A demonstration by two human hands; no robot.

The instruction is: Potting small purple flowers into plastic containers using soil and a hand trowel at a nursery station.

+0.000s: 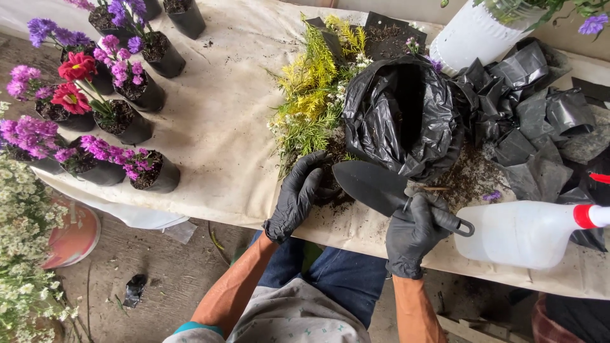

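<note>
Right hand (416, 232) clamped around the handle of a black trowel (375, 185), long axis slanting up-left, blade tip just beside the root clump (332, 166) of the yellow-green plant (312, 95). Left hand (298, 195) curled against that clump, nearer to it. Right of the trowel: crumpled black plastic bag (400, 114), unlabelled white spray bottle (524, 232) with red collar.

Just right of my right hand (416, 232) lies a translucent white spray bottle (518, 232) with a red collar.
</note>
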